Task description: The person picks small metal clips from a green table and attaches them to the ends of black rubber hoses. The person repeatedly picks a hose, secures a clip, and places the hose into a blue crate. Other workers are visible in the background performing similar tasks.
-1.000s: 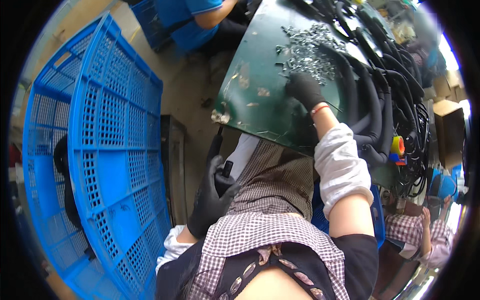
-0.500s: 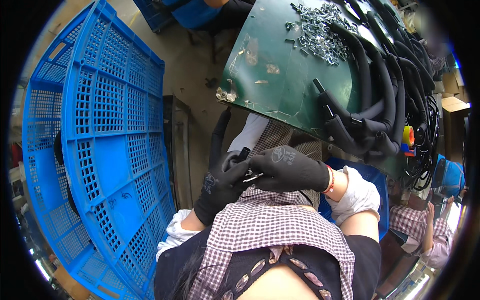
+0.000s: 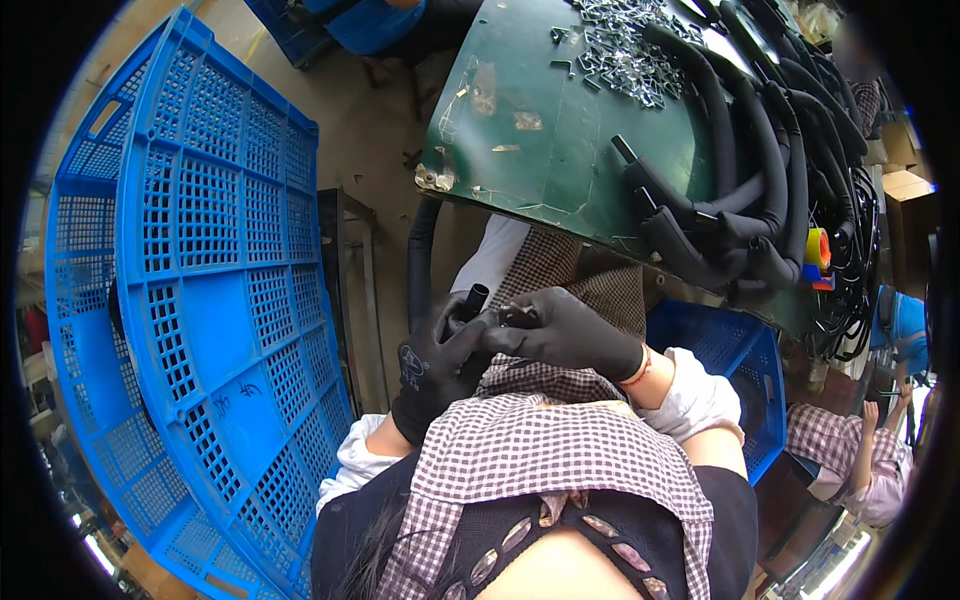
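My left hand, in a black knit glove, is closed around a black foam-covered tube. The tube's open end sticks up past the thumb, and its length runs away beyond the hand toward the table corner. Close against it, my right hand, gloved the same way, has its thumb and fingers pinched together, touching the left fingertips. What lies in that pinch is mostly hidden. On the green table lies a pile of small bent metal clips.
More black foam tubes lie heaped along the table's right side, beside a yellow-and-red tape roll. A tall blue plastic crate stands at my left. A blue bin sits below the table. Another person is at the right.
My right hand has turned and its fingers have shifted up toward the tube's open end. The shiny metal piece between my hands no longer shows clearly. The view has shifted slightly.
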The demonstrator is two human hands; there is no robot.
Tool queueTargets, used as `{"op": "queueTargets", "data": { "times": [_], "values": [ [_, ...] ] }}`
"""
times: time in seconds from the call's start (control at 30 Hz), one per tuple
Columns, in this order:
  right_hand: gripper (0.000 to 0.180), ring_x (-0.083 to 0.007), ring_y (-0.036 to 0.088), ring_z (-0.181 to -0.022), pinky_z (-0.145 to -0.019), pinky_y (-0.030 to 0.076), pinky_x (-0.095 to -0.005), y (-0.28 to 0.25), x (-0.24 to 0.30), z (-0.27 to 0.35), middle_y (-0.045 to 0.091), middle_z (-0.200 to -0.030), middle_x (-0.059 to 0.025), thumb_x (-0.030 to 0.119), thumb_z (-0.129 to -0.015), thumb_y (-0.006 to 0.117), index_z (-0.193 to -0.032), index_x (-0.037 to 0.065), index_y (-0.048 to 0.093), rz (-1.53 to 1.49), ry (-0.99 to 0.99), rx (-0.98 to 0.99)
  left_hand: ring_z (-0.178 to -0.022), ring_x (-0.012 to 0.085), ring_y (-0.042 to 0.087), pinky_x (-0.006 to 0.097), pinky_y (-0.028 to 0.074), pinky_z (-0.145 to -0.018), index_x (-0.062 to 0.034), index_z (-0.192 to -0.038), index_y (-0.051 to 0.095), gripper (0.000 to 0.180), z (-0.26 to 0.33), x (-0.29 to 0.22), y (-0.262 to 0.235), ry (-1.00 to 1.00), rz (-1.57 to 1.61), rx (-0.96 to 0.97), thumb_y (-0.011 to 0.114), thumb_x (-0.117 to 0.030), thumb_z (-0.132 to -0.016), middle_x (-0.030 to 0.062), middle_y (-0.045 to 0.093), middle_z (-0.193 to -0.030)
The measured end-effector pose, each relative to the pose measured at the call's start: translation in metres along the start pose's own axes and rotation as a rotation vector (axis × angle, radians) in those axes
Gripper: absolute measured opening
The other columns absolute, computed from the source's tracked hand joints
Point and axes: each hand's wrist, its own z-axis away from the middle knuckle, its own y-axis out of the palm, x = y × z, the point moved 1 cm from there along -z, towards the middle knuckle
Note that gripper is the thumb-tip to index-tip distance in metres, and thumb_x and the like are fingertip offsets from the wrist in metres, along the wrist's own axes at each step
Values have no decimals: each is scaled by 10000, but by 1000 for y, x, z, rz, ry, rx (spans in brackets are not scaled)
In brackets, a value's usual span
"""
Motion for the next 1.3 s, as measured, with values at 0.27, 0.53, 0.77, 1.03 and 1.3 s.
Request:
{"op": "queueTargets", "data": {
  "times": [0.27,0.53,0.77,1.03,1.3],
  "values": [
    [279,-48,562,-758,-696,476,-231,-1,1,-1,674,-833,0,205,-850,749,-1008,-13,673,-164,145,13,-964,354,654,395,545,-769,-108,-1109,683,359,1,-2,2,39,-34,-15,759,-171,-764,191,620,-1128],
    [280,-96,617,-736,-705,491,-254,-4,-4,4,696,-803,-56,221,-815,775,-956,-8,699,-262,81,0,-927,328,671,379,550,-765,-109,-1100,687,387,3,-3,3,30,-41,53,791,-136,-728,192,630,-1105],
    [344,-101,624,-801,-777,511,-253,-34,9,13,711,-910,-62,131,-794,793,-1087,-15,687,-238,58,-74,-892,319,674,389,541,-787,9,-1222,586,538,3,-18,7,-327,263,6,796,-183,-765,204,656,-1003],
    [330,-77,588,-697,-693,495,-229,-45,15,4,715,-824,-39,177,-778,818,-1047,16,717,82,95,72,-736,249,682,337,543,-655,59,-1211,569,537,11,-6,16,-50,211,116,797,-124,-760,195,659,-987],
    [359,-106,604,-656,-635,500,-263,-54,17,-4,724,-830,-73,201,-768,821,-1071,35,720,282,102,212,-808,304,698,373,561,-682,40,-1199,582,532,29,10,29,-6,205,168,800,-138,-748,216,671,-981]
  ]
}}
